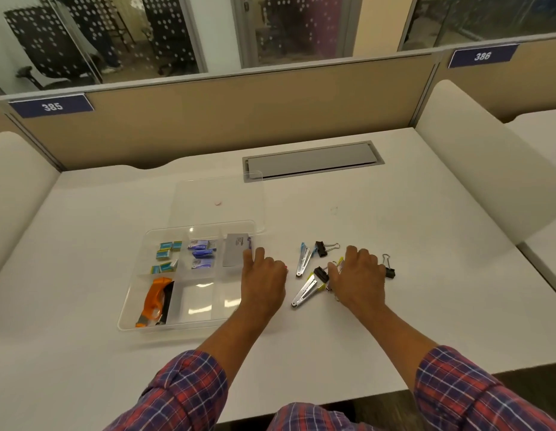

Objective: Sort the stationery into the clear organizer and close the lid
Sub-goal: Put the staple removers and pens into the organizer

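The worktop (332, 213) is white. An orange cutter (152, 301) lies in the clear organizer (130, 306) with teal boxes (166, 255) and blue boxes (202, 253). Black binder clips (320, 248) lie outside. The sleeves (183, 390) are red-and-blue plaid.

Blue partition tag (51, 106) reading 385, second blue tag (482, 56) reading 386, print on grey box (236, 250) too small to read
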